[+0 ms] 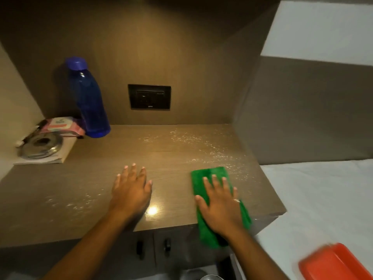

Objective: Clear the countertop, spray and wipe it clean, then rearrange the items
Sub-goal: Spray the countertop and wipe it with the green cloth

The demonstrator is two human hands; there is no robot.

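Landmark: green cloth (210,178), lying at the front right part of the countertop (165,158), its near end drooping over the front edge. Right hand (221,207) lies flat on top of the cloth, palm down, fingers (215,183) spread and straight, pressing rather than pinching. Left hand (131,190) is left of the cloth, well apart from it, palm down over bare counter with fingers spread, holding nothing; contact with the surface is hard to confirm. Orange tray (333,263) sits nearer than the cloth and to its right, on a white surface (314,199), blurred.

Handling guess: the cloth looks soft, light and limp, so it bunches if pushed from one edge. A flat palm across its middle probably slides it best; wet laminate likely lets it glide easily.

Spray droplets (201,142) glisten just beyond and to the right of the cloth, reaching the back wall; a fainter wet patch (72,201) lies far left of it. Wiping seems barely underway.

Far left and beyond the cloth, in the back corner: steel lid (41,145) on a paper pad (64,152), a pink wipes pack (60,126) behind it, and a blue water bottle (88,102) upright just beside the pack. These are not yet cleared. Dark wall socket (149,97) is on the back wall beyond the cloth.
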